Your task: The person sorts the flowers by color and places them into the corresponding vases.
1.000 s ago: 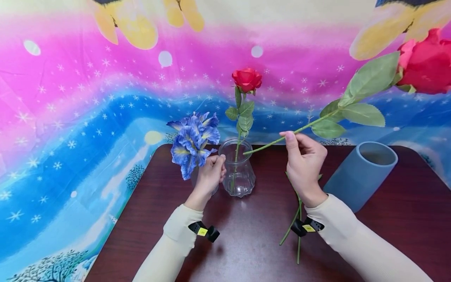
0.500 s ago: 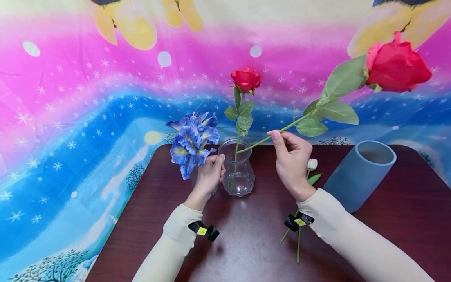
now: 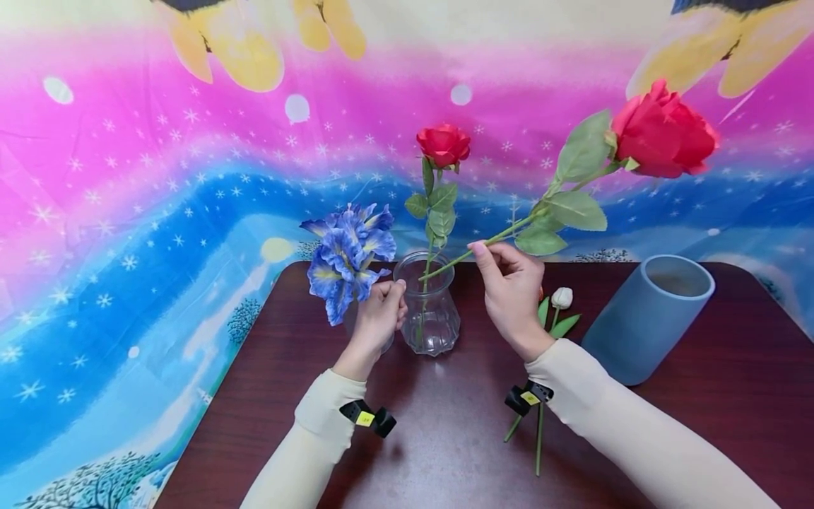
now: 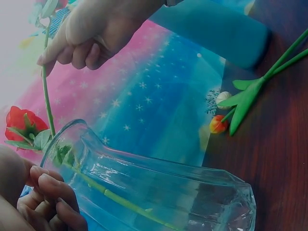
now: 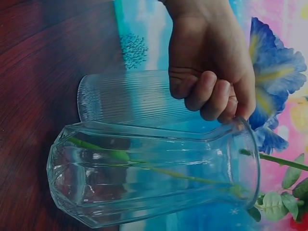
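Observation:
My right hand (image 3: 514, 297) pinches a red rose (image 3: 664, 134) by its green stem between thumb and fingers. The rose slants up to the right, its cut stem end (image 5: 246, 152) at the mouth of the clear faceted glass vase (image 3: 434, 329). Another red rose (image 3: 444, 145) stands upright in that vase, its stem visible through the glass. At the vase's left rim, my left hand (image 3: 380, 311) grips the edge with curled fingers. Behind the left hand, a blue iris (image 3: 350, 254) rises from a ribbed glass (image 5: 130, 98), mostly hidden in the head view.
A blue-grey cylindrical vase (image 3: 649, 325) stands at the right of the dark wooden table (image 3: 445, 438). A white tulip (image 3: 562, 297) and an orange tulip (image 4: 219, 124) lie beneath the right forearm. A colourful printed cloth (image 3: 191, 141) hangs behind.
My right hand has moved left with the held rose, bringing its stem end from the vase's right rim to over the mouth. The white tulip has come into view. The left hand stays put.

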A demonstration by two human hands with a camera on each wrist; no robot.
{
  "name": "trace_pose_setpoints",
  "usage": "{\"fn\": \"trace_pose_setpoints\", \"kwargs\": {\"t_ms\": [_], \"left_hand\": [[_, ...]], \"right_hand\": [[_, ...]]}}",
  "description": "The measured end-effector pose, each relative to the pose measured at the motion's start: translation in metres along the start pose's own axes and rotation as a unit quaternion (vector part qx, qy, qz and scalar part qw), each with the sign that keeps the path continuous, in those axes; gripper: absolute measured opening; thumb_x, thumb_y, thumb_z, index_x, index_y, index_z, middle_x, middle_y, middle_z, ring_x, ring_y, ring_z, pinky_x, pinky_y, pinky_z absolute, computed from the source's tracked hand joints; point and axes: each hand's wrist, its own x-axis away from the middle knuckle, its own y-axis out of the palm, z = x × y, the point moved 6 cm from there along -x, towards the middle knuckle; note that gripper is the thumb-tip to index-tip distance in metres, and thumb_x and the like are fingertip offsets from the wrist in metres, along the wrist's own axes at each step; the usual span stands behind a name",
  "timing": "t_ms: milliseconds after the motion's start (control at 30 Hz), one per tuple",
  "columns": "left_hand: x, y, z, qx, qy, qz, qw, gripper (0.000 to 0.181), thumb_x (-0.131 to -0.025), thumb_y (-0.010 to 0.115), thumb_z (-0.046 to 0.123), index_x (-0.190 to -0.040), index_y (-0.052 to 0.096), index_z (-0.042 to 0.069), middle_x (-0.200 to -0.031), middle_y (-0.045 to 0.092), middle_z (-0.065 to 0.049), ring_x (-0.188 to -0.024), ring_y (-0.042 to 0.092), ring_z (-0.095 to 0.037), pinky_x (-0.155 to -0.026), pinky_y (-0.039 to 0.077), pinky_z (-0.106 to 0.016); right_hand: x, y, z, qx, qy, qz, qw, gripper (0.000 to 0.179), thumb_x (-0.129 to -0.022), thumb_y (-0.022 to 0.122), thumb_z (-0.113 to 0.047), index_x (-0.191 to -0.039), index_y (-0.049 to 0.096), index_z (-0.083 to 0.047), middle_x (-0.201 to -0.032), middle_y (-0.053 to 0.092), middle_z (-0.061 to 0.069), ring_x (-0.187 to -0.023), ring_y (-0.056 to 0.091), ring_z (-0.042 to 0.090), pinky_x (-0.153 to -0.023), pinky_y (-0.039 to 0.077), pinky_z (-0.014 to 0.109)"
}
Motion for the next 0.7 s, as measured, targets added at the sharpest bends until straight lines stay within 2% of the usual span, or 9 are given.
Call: {"fn": "trace_pose_setpoints", "kwargs": {"t_ms": [167, 433, 600, 700], "left_hand": [[0.000, -0.001, 0.000, -0.006, -0.001, 0.003, 1.0000, 0.043, -0.105, 0.047, 0.023, -0.063, 0.047, 0.010, -0.052, 0.044, 0.002, -0.047, 0.040, -0.010, -0.048, 0.035, -0.020], [0.000, -0.001, -0.001, -0.010, -0.005, 0.005, 0.9999, 0.043, -0.105, 0.048, 0.024, -0.063, 0.047, 0.011, -0.052, 0.046, 0.003, -0.048, 0.042, -0.010, -0.048, 0.036, -0.020], [0.000, -0.001, -0.001, -0.010, -0.001, 0.004, 0.9999, 0.044, -0.105, 0.047, 0.025, -0.063, 0.047, 0.011, -0.053, 0.045, 0.002, -0.048, 0.042, -0.010, -0.048, 0.037, -0.020], [-0.001, -0.001, -0.001, -0.010, -0.001, 0.003, 0.9999, 0.044, -0.105, 0.047, 0.025, -0.063, 0.047, 0.011, -0.053, 0.045, 0.002, -0.048, 0.042, -0.010, -0.048, 0.036, -0.020]], "right_hand": [[0.001, 0.005, 0.006, 0.010, 0.002, -0.008, 0.9999, 0.013, -0.094, 0.069, -0.002, -0.089, 0.075, 0.009, -0.056, 0.050, -0.012, -0.051, 0.036, 0.001, -0.052, 0.030, 0.020], [0.004, 0.012, 0.011, 0.050, 0.001, -0.035, 0.9981, 0.015, -0.095, 0.069, -0.006, -0.087, 0.076, 0.005, -0.059, 0.051, -0.015, -0.051, 0.038, 0.002, -0.052, 0.031, 0.020], [0.006, 0.017, 0.016, 0.073, 0.009, -0.051, 0.9960, 0.015, -0.094, 0.070, -0.008, -0.089, 0.077, 0.004, -0.058, 0.052, -0.006, -0.051, 0.038, 0.001, -0.051, 0.029, 0.018], [0.008, 0.019, 0.018, 0.088, 0.012, -0.062, 0.9942, 0.016, -0.094, 0.071, -0.009, -0.085, 0.075, 0.004, -0.057, 0.051, 0.000, -0.051, 0.038, 0.002, -0.052, 0.029, 0.018]]}}
